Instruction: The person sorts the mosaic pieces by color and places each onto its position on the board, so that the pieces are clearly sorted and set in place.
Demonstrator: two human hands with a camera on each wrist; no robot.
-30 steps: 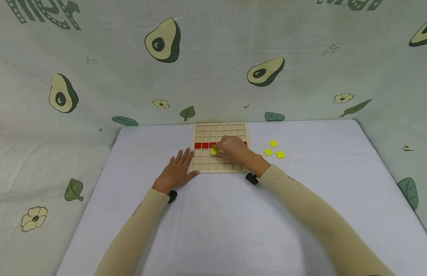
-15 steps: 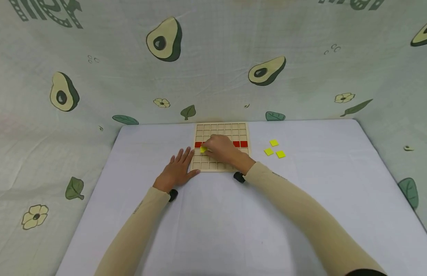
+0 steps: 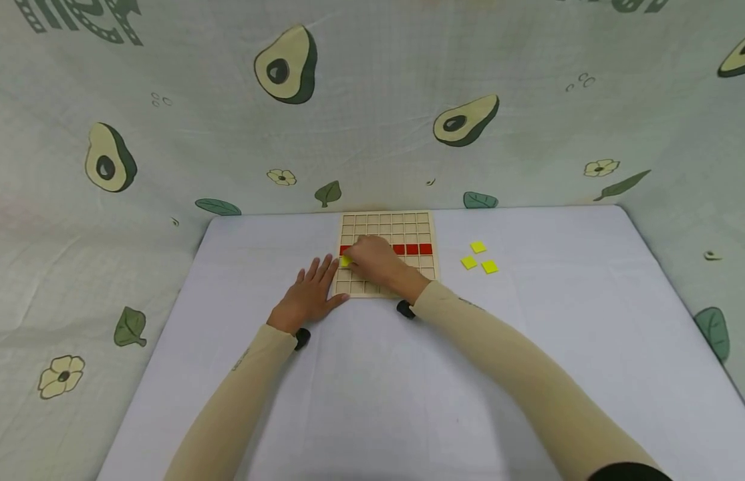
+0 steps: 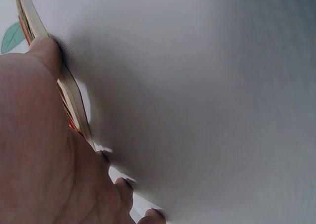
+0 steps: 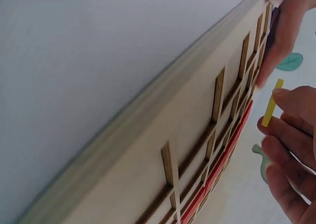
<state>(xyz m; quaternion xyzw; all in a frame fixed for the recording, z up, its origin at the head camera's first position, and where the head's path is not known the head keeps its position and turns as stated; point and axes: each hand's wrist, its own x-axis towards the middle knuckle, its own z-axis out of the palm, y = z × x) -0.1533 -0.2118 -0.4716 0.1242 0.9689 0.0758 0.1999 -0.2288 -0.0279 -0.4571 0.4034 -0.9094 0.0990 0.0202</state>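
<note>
A pale wooden grid board lies at the far side of the table with a row of red square tiles across it. My right hand reaches over the board and pinches a yellow square tile between thumb and fingertip. In the head view that tile is at the left end of the row just below the red one. The hand hides part of the red row. My left hand rests flat at the board's left edge, its fingers straight and its thumb by the near left corner.
Several loose yellow tiles lie on the white tabletop to the right of the board. Behind the table hangs a cloth printed with avocados and leaves.
My right hand has moved left across the board with the yellow tile, uncovering red tiles on the right. The left hand has stayed in place.
</note>
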